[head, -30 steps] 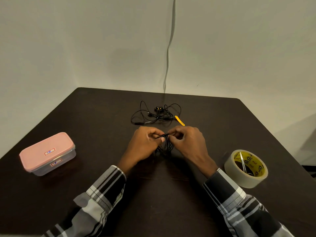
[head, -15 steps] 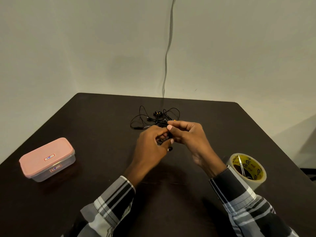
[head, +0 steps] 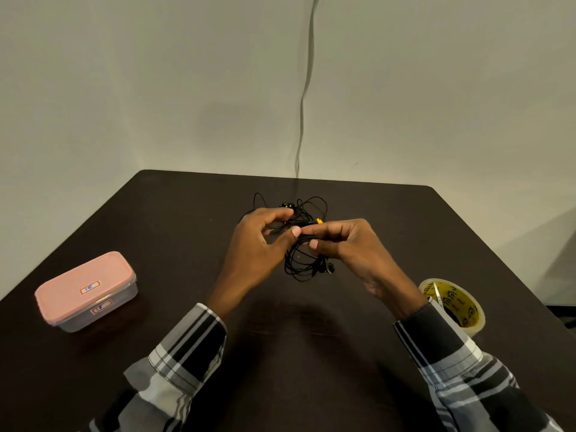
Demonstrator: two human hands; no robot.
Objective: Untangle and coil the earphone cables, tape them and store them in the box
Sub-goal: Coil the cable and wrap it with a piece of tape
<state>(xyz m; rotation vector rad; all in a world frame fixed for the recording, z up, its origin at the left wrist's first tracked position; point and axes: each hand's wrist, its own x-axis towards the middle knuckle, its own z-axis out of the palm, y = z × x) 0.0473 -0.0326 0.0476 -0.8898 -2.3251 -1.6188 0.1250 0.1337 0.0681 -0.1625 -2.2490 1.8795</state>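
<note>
From my head camera, my left hand (head: pixel 254 244) and right hand (head: pixel 349 247) meet above the table (head: pixel 187 213), fingers curled and pinching the coiled earphone cable (head: pixel 299 263), whose loops hang just below my fingertips. Beyond the coil lies a second tangled cable (head: pixel 307 208) with a yellow tag (head: pixel 318 220). The pink-lidded box (head: pixel 85 289) sits closed well to the coil's left, and the tape roll (head: pixel 452 305) is near on its right. I judge the coil should be kept pinched at one crossing point, loops even, so it won't spring apart before taping.
</note>
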